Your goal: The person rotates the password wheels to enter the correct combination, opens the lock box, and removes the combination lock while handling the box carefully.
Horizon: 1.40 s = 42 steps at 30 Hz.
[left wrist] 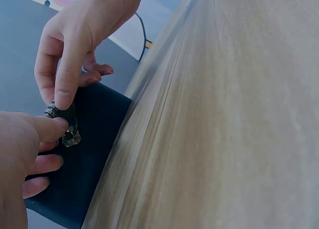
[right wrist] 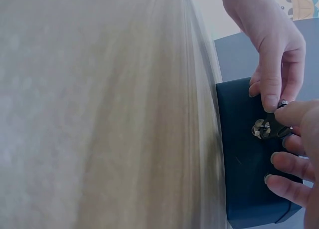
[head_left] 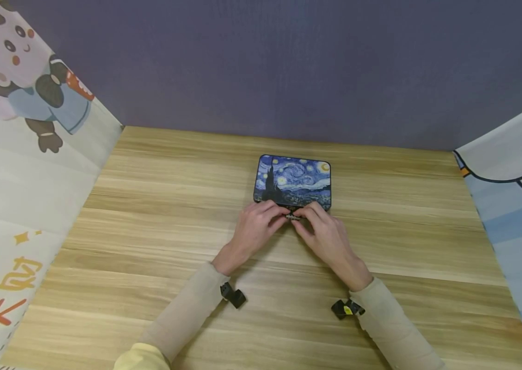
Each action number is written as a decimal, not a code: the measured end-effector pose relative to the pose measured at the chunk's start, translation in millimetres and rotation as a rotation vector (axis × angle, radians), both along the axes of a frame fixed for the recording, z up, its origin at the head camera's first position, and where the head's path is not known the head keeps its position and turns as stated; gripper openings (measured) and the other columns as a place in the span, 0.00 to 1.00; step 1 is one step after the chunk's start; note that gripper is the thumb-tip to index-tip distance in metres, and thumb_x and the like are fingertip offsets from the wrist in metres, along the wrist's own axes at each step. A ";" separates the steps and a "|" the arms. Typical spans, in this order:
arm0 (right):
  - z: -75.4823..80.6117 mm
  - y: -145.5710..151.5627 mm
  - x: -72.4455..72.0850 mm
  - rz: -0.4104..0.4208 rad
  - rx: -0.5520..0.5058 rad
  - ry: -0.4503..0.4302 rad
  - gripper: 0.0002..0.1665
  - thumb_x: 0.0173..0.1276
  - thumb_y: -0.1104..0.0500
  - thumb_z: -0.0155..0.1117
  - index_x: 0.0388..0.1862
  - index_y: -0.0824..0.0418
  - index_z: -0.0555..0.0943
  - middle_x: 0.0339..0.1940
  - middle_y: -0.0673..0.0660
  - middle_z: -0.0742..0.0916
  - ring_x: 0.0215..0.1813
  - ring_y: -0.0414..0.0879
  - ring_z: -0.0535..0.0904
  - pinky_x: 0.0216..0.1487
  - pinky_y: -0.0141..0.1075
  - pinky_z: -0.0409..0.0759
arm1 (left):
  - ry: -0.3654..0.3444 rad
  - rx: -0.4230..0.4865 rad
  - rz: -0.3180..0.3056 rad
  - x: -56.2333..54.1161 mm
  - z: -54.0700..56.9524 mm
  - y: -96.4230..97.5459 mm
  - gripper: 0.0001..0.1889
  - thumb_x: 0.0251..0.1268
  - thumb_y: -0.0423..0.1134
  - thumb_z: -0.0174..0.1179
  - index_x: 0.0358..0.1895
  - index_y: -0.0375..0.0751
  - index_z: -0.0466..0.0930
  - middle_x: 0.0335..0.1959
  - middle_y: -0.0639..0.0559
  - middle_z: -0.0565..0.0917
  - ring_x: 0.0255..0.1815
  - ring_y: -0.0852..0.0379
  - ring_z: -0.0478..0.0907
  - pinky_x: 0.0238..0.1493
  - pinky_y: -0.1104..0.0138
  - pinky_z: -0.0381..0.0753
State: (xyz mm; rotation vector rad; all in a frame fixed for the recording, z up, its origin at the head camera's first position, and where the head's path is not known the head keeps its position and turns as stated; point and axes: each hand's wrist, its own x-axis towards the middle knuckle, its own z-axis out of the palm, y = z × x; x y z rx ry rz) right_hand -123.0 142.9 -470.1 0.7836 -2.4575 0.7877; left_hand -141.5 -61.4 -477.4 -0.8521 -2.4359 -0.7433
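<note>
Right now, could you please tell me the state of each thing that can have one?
Box: closed, resting on the table.
Metal clasp: on the box's side facing the person; whether fastened, cannot tell.
Small lock with ringed dials: at the clasp, held; locked or unlocked, cannot tell.
Left hand: pinching the lock.
Right hand: pinching the lock too.
</note>
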 end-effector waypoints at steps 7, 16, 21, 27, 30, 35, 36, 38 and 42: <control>-0.3 0.0 0.1 -0.003 -0.002 -0.002 0.12 0.63 0.61 0.79 0.43 0.62 0.85 0.40 0.56 0.85 0.27 0.45 0.80 0.21 0.37 0.78 | -0.008 0.005 -0.002 0.4 0.2 -0.2 0.06 0.62 0.40 0.75 0.41 0.46 0.91 0.36 0.55 0.89 0.36 0.59 0.86 0.39 0.66 0.84; -1.1 0.5 0.3 -0.005 -0.001 0.003 0.13 0.63 0.61 0.79 0.43 0.62 0.85 0.40 0.55 0.84 0.26 0.43 0.78 0.21 0.35 0.76 | -0.007 0.001 0.001 0.5 0.1 -0.3 0.06 0.63 0.40 0.74 0.41 0.46 0.91 0.36 0.56 0.89 0.36 0.59 0.85 0.38 0.66 0.83; -1.3 0.8 0.5 -0.003 -0.006 -0.001 0.13 0.63 0.62 0.79 0.44 0.62 0.85 0.40 0.56 0.84 0.27 0.43 0.78 0.21 0.36 0.77 | -0.010 0.001 -0.001 0.6 0.4 -0.1 0.07 0.63 0.41 0.74 0.41 0.46 0.91 0.36 0.55 0.89 0.35 0.59 0.85 0.38 0.66 0.83; -0.4 0.7 1.0 0.000 -0.013 -0.005 0.14 0.63 0.62 0.79 0.44 0.62 0.85 0.40 0.56 0.85 0.28 0.45 0.79 0.23 0.37 0.78 | -0.013 0.003 0.002 0.5 -0.3 -0.2 0.07 0.63 0.41 0.74 0.41 0.46 0.91 0.36 0.56 0.89 0.35 0.59 0.85 0.38 0.66 0.83; 0.2 0.5 1.3 -0.005 -0.015 -0.013 0.14 0.62 0.62 0.79 0.45 0.62 0.85 0.41 0.56 0.85 0.28 0.46 0.80 0.23 0.37 0.78 | -0.013 0.007 0.001 0.3 0.5 -0.2 0.07 0.63 0.41 0.74 0.42 0.46 0.91 0.36 0.56 0.89 0.36 0.59 0.85 0.38 0.66 0.83; 0.6 0.3 1.5 -0.010 -0.012 -0.017 0.15 0.62 0.62 0.79 0.45 0.62 0.85 0.41 0.56 0.85 0.28 0.47 0.80 0.23 0.37 0.78 | -0.012 0.010 -0.002 0.0 0.6 -0.3 0.07 0.62 0.41 0.75 0.41 0.46 0.91 0.36 0.56 0.89 0.35 0.59 0.85 0.37 0.66 0.83; 0.6 0.3 1.5 -0.010 -0.012 -0.016 0.15 0.62 0.62 0.79 0.45 0.62 0.85 0.41 0.56 0.85 0.28 0.47 0.80 0.23 0.37 0.78 | -0.012 0.012 -0.003 0.0 0.5 -0.4 0.07 0.62 0.41 0.75 0.41 0.46 0.91 0.36 0.56 0.89 0.35 0.59 0.85 0.37 0.66 0.83; 0.5 0.2 1.5 -0.010 -0.011 -0.014 0.15 0.62 0.62 0.79 0.45 0.62 0.84 0.41 0.56 0.85 0.28 0.47 0.80 0.23 0.37 0.78 | -0.011 0.013 -0.002 0.0 0.2 -0.4 0.07 0.62 0.41 0.75 0.41 0.46 0.91 0.36 0.56 0.89 0.35 0.59 0.85 0.37 0.66 0.83; 0.0 0.3 1.3 -0.011 -0.012 -0.011 0.15 0.62 0.62 0.79 0.45 0.62 0.84 0.41 0.56 0.85 0.28 0.47 0.80 0.23 0.38 0.78 | -0.010 0.014 -0.001 0.0 -0.3 -0.4 0.07 0.62 0.41 0.75 0.41 0.46 0.91 0.36 0.56 0.89 0.35 0.59 0.85 0.37 0.66 0.83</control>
